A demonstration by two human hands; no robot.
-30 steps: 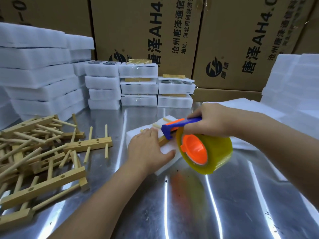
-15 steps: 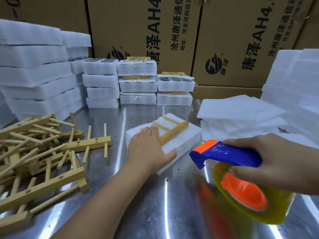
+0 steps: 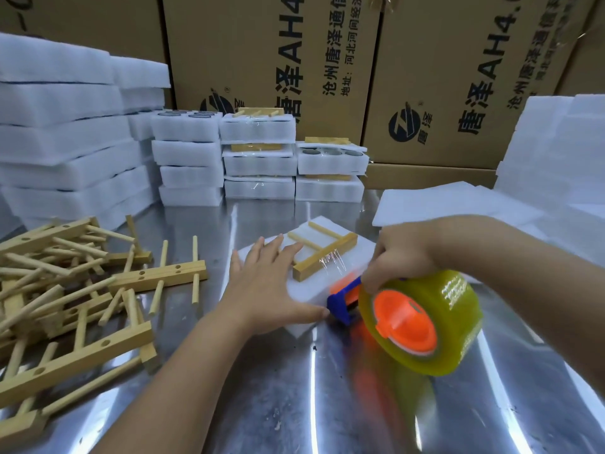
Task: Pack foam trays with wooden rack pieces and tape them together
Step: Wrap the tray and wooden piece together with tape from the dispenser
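Observation:
A white foam tray (image 3: 363, 257) lies mid-table with a wooden rack piece (image 3: 322, 255) on top. Clear tape crosses the rack's bar near its middle. My left hand (image 3: 265, 286) presses flat on the tray's left part, fingers straight. My right hand (image 3: 402, 257) grips the blue and orange tape dispenser (image 3: 347, 298) with its big yellowish tape roll (image 3: 425, 322), whose head sits at the tray's near edge.
A heap of loose wooden rack pieces (image 3: 75, 290) fills the left of the metal table (image 3: 294, 404). Taped foam packs (image 3: 258, 152) are stacked at the back, plain foam slabs (image 3: 62, 149) at left and foam sheets (image 3: 458, 204) at right. Cardboard boxes (image 3: 458, 77) stand behind.
My right hand swung the tape dispenser out to the right and down, then brought it back to the tray's near edge. Tape now shows across the rack's bar. My left hand stayed.

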